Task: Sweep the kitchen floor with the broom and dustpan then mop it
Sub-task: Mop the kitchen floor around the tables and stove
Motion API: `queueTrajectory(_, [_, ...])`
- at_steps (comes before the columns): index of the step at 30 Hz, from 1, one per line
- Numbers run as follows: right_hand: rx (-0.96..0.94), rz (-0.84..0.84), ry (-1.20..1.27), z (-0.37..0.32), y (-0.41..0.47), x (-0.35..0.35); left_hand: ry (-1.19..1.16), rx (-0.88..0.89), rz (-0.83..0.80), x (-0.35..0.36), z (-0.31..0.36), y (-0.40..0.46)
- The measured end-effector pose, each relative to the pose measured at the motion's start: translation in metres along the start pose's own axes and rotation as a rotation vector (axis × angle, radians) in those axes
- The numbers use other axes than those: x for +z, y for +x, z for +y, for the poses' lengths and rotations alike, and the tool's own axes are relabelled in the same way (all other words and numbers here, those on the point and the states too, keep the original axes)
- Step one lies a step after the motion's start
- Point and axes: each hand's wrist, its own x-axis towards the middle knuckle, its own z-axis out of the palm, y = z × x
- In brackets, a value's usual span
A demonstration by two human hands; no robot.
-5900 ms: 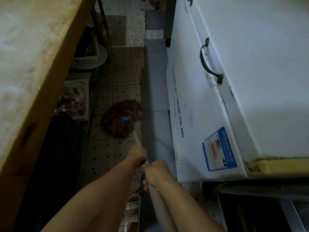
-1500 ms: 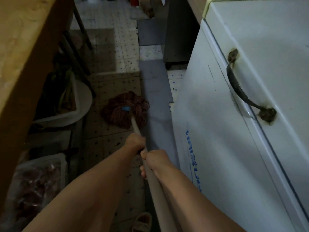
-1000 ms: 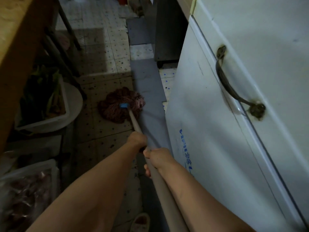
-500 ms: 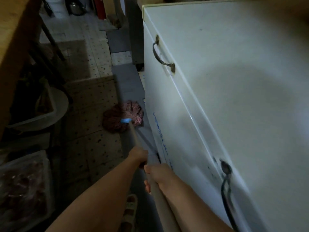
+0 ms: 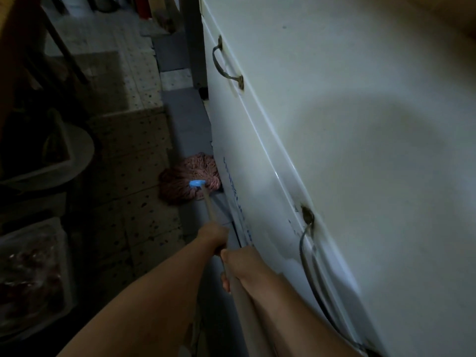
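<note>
Using the chest freezer [image 5: 347,150] as the landmark. Far off to its left there's a clear plastic bin [image 5: 33,276] down low and a pale basin [image 5: 69,161] further up, both pretty dim. Closer in, the tiled floor [image 5: 134,150] runs alongside a grey mat [image 5: 190,124]. The mop [image 5: 190,181] head sits on the floor right up against the freezer's front, blue collar facing up. Left hand [image 5: 213,235] is wrapped round the handle further down the stick, arm stretched out. Right hand [image 5: 239,264] grips the handle just behind it, snug beside the freezer wall, forearm angled along it.
</note>
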Motion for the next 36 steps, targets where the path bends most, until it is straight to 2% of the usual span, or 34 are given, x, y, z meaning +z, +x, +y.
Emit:
queueTrajectory(10, [-0.006,0.027,-0.033,-0.095,0.053,0.047,0.003,0.06,0.006,-0.066,0.032,0.088])
queueTrajectory(24, [-0.031,0.056,-0.025,-0.24,0.154,0.115,-0.161,0.063,0.023,-0.162,0.085,0.246])
queueTrajectory(30, [-0.026,0.089,-0.038,-0.272,0.177,0.12,-0.211,0.086,0.026,-0.176,0.105,0.272])
queueTrajectory(36, [0.018,0.076,0.002,-0.251,0.164,0.103,-0.187,0.08,0.008,-0.159,0.106,0.246])
